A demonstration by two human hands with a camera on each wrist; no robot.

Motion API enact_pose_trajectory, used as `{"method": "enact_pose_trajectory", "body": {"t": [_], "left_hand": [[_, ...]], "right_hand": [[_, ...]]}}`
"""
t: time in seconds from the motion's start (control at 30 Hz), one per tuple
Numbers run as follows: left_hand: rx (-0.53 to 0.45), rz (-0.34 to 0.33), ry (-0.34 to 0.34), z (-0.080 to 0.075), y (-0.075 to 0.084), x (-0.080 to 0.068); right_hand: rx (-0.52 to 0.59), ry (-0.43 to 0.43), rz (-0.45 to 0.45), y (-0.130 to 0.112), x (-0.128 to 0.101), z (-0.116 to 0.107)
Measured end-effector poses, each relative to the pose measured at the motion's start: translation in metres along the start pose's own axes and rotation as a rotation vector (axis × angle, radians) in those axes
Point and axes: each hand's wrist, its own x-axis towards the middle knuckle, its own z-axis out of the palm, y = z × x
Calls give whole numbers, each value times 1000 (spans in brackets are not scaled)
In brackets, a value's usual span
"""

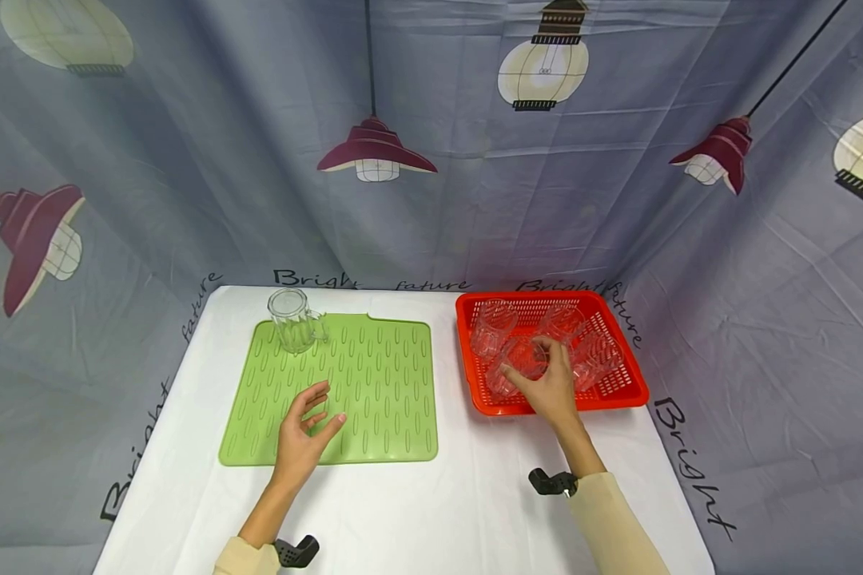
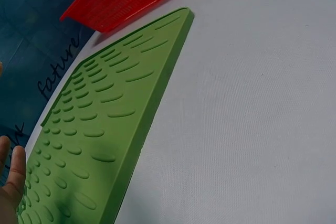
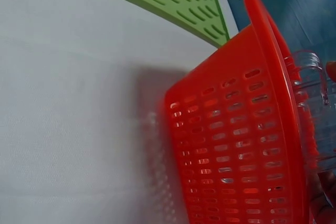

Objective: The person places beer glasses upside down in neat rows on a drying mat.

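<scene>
My right hand (image 1: pixel 552 391) reaches into the red plastic basket (image 1: pixel 480 403), thumb and fingers curled around a clear glass mug (image 1: pixel 518 359). Part of this mug, with its handle (image 3: pixel 307 60), shows above the rim in the right wrist view, where the hand is mostly cut off. My left hand (image 1: pixel 304 435) hovers over the near edge of the green ribbed mat (image 1: pixel 381 399), fingers loosely spread and holding nothing. On the mat's far left corner stands another glass mug (image 1: pixel 295 321), its handle to the right.
Several more clear glass mugs, such as the one at the back left (image 1: pixel 494 326), lie in the basket. A white cloth (image 1: pixel 431 511) covers the table. Grey-blue printed curtains (image 1: pixel 431 224) hang behind and at both sides.
</scene>
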Motion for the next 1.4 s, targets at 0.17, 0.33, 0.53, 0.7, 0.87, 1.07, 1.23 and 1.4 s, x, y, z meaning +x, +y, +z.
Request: {"method": "enact_pose_trajectory", "body": {"t": [0.17,0.33,0.53,0.7,0.87,1.07,1.23,1.4], "left_hand": [[-3,-1,-7,0,-1,0],[-2,-1,-11,0,-2,-1],[-4,5,-10,1,-2,0],[-10,6,-9,3,-2,0],[-7,-3,-13,3,-2,-1],[-8,5,-17,2,-3,1],[-10,1,-11,4,-2,1],[-7,-5,-12,5,-2,2]], "right_hand": [[-5,0,7,0,0,0],[-7,4,4,-1,-1,-1],[-7,10,-14,-5,-1,-5],[0,14,-27,-9,-2,-6],[-2,29,-42,-13,-2,-7],[8,25,-42,-18,-3,-8],[10,28,-39,-21,-4,-8],[6,36,-41,-24,-4,-9]]}}
